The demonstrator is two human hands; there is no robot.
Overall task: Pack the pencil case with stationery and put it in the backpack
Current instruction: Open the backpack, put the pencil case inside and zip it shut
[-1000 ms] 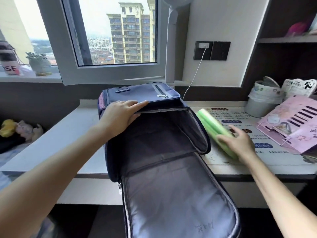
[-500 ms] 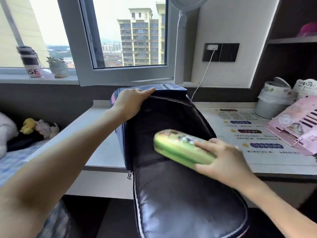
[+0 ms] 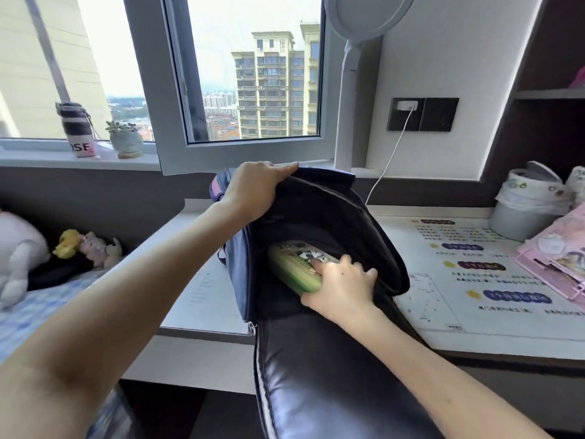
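Observation:
A dark navy backpack (image 3: 373, 248) stands open on the white desk, its front flap (image 3: 332, 381) hanging down over the desk edge towards me. My left hand (image 3: 256, 188) grips the top rim of the backpack and holds it open. A green pencil case (image 3: 296, 264) with a panda picture lies partly inside the main compartment. My right hand (image 3: 343, 288) holds the near end of the case, with my thumb underneath and fingers on top. The far end of the case is in shadow inside the bag.
A printed desk mat (image 3: 468, 280) covers the desk to the right, with a pink folder (image 3: 557, 258) and a white lidded bin (image 3: 525, 204). A white lamp post (image 3: 348, 122) and charging cable (image 3: 389, 160) stand behind the bag. Plush toys (image 3: 88, 245) lie at the left.
My right hand picked the green pencil case up from the desk mat, carried it left over the flap and moved it into the backpack's opening. My left hand has kept hold of the top rim.

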